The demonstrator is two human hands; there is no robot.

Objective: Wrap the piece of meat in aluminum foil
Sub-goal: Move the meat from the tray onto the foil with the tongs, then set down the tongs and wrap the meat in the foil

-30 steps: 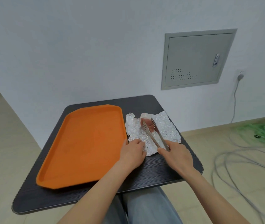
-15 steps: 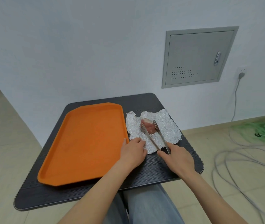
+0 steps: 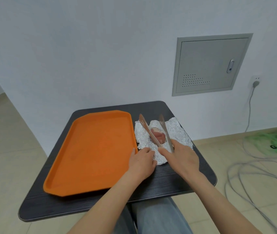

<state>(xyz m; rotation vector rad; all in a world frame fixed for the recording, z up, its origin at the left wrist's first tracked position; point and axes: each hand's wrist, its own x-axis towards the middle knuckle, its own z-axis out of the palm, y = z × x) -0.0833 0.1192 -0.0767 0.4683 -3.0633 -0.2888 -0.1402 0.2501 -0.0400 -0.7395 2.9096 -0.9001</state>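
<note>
A pink piece of meat (image 3: 158, 135) lies in the middle of a crumpled sheet of aluminum foil (image 3: 176, 130) on the right side of the dark table. My right hand (image 3: 180, 157) holds metal tongs (image 3: 163, 130) whose two arms are spread apart, one on each side of the meat, with the tips lifted past it. My left hand (image 3: 142, 162) rests palm down on the near left corner of the foil, beside the tray's edge.
A large orange tray (image 3: 90, 149) fills the left part of the dark table (image 3: 195, 179). The wall stands just behind the table, with a grey metal hatch (image 3: 210, 65). Cables (image 3: 252, 168) lie on the floor to the right. My legs are under the near edge.
The tongs have let go of the meat: their arms have spread and risen, and the meat now lies on the foil. My left hand has stayed on the foil's corner.
</note>
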